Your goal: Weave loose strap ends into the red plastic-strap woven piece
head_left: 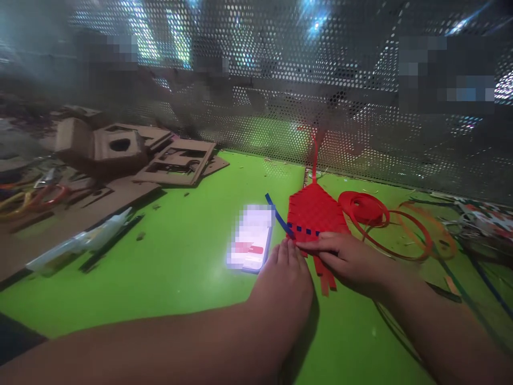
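A red woven piece (pixel 316 206) of flat strips lies on the green table, with a narrow red tail running up from its top and loose strip ends at its lower edge. A blue strip (pixel 278 215) is threaded across it, showing as a row of squares, and its free end sticks out to the upper left. My left hand (pixel 286 270) is closed at the lower left edge of the weave, fingertips pressed together by the blue strip. My right hand (pixel 348 262) grips the lower right edge, index finger stretched along the blue row. Both thumbs are mostly hidden.
A lit phone (pixel 252 240) lies left of the weave. Coiled red strip (pixel 364 208) sits to its right, near loose coloured strips. Cardboard pieces (pixel 180 160), scissors (pixel 48 198) and a plastic packet (pixel 86 238) are at left. A perforated metal screen (pixel 256 91) borders the table's back.
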The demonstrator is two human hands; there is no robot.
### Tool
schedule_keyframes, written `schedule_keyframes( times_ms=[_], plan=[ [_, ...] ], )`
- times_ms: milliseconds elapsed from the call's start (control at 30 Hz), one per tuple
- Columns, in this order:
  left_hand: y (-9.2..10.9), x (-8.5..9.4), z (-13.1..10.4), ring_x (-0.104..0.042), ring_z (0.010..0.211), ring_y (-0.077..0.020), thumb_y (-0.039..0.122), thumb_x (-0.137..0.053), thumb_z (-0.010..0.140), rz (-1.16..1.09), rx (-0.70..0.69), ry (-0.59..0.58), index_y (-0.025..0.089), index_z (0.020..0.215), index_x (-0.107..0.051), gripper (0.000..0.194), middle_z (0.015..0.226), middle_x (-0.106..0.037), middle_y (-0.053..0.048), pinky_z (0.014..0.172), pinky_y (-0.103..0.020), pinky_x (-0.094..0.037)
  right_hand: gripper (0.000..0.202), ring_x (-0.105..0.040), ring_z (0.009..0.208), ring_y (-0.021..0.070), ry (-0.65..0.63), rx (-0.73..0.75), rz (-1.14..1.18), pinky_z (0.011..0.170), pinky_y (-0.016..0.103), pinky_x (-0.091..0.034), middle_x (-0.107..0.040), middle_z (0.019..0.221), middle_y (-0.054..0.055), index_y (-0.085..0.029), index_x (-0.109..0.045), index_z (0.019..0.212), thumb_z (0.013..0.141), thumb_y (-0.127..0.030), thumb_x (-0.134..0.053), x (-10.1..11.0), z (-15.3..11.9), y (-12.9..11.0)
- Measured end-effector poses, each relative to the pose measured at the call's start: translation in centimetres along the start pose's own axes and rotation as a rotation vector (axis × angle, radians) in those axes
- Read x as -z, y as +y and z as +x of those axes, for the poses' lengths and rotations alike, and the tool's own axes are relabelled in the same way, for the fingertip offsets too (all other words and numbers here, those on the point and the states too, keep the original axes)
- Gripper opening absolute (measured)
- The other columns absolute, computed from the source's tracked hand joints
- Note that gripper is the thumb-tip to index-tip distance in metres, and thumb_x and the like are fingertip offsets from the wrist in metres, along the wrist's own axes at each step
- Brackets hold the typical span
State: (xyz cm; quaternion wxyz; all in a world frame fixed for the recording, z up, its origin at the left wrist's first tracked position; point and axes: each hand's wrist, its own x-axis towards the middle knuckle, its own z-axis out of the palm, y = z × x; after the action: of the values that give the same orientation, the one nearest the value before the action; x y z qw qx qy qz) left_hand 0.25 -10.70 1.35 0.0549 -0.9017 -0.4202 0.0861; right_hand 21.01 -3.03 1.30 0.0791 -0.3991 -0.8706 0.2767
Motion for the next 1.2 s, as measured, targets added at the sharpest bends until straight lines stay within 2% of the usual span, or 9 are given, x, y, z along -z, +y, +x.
schedule_keyframes(
  times_ms=[100, 233, 400, 567, 733, 933, 1200],
  plan=[
    [-0.3, -0.5, 0.0, -0.05, 0.15, -0.0436, 0.028, -0.045, 0.103, -0.028, -0.003, 0.012, 0.0, 0.159, -0.051, 0.063, 0.162, -0.046, -0.028, 0.12, -0.055, -0.053, 0.049, -0.072, 0.099, 0.0228, 0.006, 0.006, 0.001, 0.091, 0.036, -0.055, -0.081, 0.115, 0.006, -0.036, -0.069, 0.149, 0.106, -0.021, -0.052, 0.0, 0.0, 0.0],
    [-0.6, -0.6, 0.0, -0.047, 0.152, -0.0414, 0.025, -0.042, 0.103, -0.062, 0.017, 0.006, 0.0, 0.162, -0.047, 0.064, 0.164, -0.044, -0.027, 0.121, -0.053, -0.052, 0.049, -0.071, 0.098, 0.0229, 0.004, 0.005, -0.01, 0.091, 0.036, -0.054, -0.08, 0.114, 0.007, -0.036, -0.07, 0.148, 0.106, -0.021, -0.051, 0.1, 0.0, -0.2],
    [-1.1, -0.4, 0.3, -0.044, 0.154, -0.0422, 0.021, -0.042, 0.102, -0.087, -0.006, -0.042, -0.007, 0.162, -0.041, 0.066, 0.165, -0.039, -0.031, 0.124, -0.053, -0.049, 0.049, -0.07, 0.096, 0.0231, -0.006, -0.007, -0.023, 0.088, 0.036, -0.053, -0.079, 0.111, 0.008, -0.034, -0.07, 0.148, 0.106, -0.023, -0.05, 0.1, 0.1, -0.2],
    [-0.6, -1.3, -0.1, -0.041, 0.155, -0.0458, 0.032, -0.047, 0.104, -0.077, -0.009, 0.023, -0.001, 0.162, -0.045, 0.068, 0.167, -0.037, -0.029, 0.123, -0.059, -0.05, 0.049, -0.071, 0.104, 0.0242, -0.009, -0.001, -0.021, 0.093, 0.038, -0.054, -0.08, 0.12, 0.008, -0.034, -0.069, 0.149, 0.106, -0.022, -0.049, 0.1, 0.1, -0.4],
    [-0.1, -2.0, -0.6, -0.041, 0.156, -0.0464, 0.045, -0.059, 0.098, -0.059, 0.012, 0.107, 0.002, 0.161, -0.051, 0.076, 0.168, -0.041, -0.027, 0.124, -0.058, -0.05, 0.046, -0.073, 0.099, 0.0234, 0.036, 0.005, -0.016, 0.09, 0.037, -0.056, -0.081, 0.115, 0.009, -0.033, -0.073, 0.145, 0.105, -0.023, -0.052, 0.0, 0.1, -0.2],
    [-0.2, -2.3, -0.3, -0.047, 0.153, -0.044, 0.032, -0.048, 0.102, -0.023, 0.025, 0.102, 0.002, 0.16, -0.053, 0.065, 0.164, -0.046, -0.026, 0.121, -0.057, -0.052, 0.047, -0.074, 0.11, 0.0248, 0.014, 0.024, 0.014, 0.098, 0.039, -0.057, -0.081, 0.127, 0.008, -0.034, -0.072, 0.146, 0.105, -0.023, -0.051, 0.1, 0.2, 0.1],
    [0.3, -2.1, -0.4, -0.053, 0.147, -0.0475, 0.035, -0.053, 0.102, 0.031, -0.017, 0.121, -0.002, 0.156, -0.056, 0.065, 0.159, -0.051, -0.031, 0.119, -0.058, -0.054, 0.05, -0.075, 0.114, 0.0252, -0.021, -0.01, 0.024, 0.101, 0.04, -0.057, -0.081, 0.133, 0.005, -0.033, -0.072, 0.146, 0.102, -0.018, -0.052, 0.1, -0.4, -0.6]
  ],
)
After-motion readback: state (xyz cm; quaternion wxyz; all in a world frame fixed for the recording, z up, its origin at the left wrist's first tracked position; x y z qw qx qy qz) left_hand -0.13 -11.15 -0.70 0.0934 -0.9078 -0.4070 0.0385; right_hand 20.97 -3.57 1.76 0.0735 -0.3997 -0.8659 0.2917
